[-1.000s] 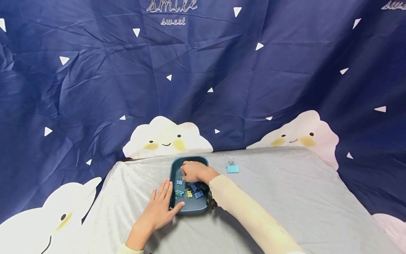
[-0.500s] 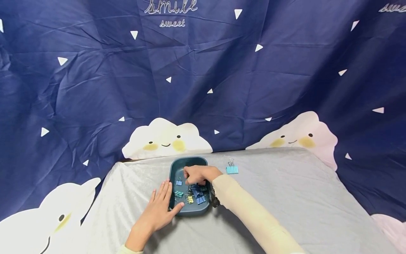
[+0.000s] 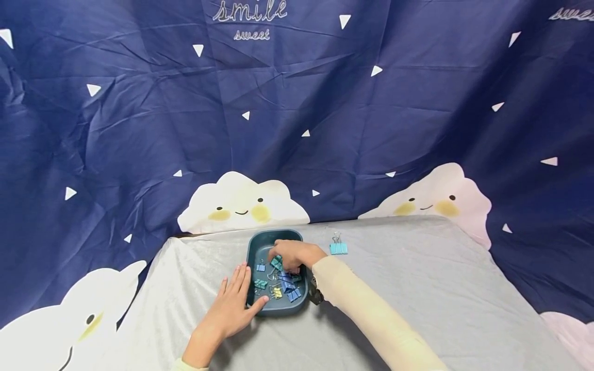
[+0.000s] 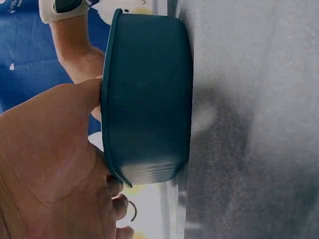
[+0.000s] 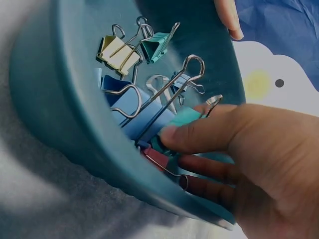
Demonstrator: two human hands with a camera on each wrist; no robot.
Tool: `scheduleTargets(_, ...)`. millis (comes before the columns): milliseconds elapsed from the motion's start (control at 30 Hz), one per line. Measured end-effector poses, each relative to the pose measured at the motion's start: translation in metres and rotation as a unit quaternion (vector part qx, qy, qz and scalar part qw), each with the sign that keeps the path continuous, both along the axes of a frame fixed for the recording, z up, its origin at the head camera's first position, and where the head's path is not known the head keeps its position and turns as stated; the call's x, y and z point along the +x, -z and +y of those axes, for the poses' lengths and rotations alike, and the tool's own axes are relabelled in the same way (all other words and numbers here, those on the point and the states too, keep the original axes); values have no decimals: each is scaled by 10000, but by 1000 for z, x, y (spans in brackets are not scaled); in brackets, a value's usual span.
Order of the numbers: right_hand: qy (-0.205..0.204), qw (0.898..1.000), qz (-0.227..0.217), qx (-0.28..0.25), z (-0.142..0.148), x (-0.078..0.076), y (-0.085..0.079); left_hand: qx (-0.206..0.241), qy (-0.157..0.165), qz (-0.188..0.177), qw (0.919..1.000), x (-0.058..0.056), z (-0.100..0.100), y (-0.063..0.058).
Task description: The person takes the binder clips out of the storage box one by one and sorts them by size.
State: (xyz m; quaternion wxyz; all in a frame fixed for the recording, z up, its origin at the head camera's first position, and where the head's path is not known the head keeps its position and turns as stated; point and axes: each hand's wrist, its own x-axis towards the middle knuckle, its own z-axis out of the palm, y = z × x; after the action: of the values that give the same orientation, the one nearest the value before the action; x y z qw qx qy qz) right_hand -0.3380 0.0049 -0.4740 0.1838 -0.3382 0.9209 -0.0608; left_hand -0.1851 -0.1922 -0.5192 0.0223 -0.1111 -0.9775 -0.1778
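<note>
A dark teal plastic bin point(image 3: 278, 310) holds several binder clips. My left hand point(image 3: 227, 306) rests against its left and near rim, fingers straight and spread. Inside the bin, the thumb and index finger of my right hand point(image 5: 214, 134) pinch a green binder clip point(image 5: 187, 116). Beside that clip lie a large blue binder clip point(image 5: 142, 112) with long wire handles and a red one point(image 5: 157, 158), partly hidden by the fingers. Farther off are a yellow clip point(image 5: 118, 54), a teal clip point(image 5: 157, 46) and a small blue clip point(image 3: 261, 268).
A light blue binder clip point(image 3: 339, 249) stands on the grey cloth point(image 3: 408, 278) right of the bin, its handles pointing up. Behind the table hangs a dark blue curtain point(image 3: 278, 144) printed with white clouds and triangles.
My right hand has drawn back slightly to the right within the bin. A green clip now shows at its fingertips, and the blue clips have shifted nearer. My left hand stays put.
</note>
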Motion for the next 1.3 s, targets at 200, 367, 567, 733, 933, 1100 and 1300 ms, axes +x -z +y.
scheduleTargets(200,-122,9970,752,-125,6,-4,2,-32,7,-49,10000,1,0,1)
scheduleTargets(367,-116,9943,910,-543,10,-8,3,-20,2,-23,10000,1,0,1)
scheduleTargets(567,-250,9923,970,-733,13,-8,6,-31,9,-85,10000,2,1,0)
scheduleTargets(733,-303,9897,1082,-885,15,-9,9,-17,16,-109,9999,2,1,0)
scheduleTargets(933,-351,9833,1144,-1368,21,-9,7,13,16,-61,10000,1,1,1)
scheduleTargets(1100,-416,9793,1063,-1674,24,-10,6,-13,-3,-6,10000,1,2,0)
scheduleTargets(1300,-401,9771,1081,-1788,27,-10,4,-42,-6,73,10000,1,1,-1)
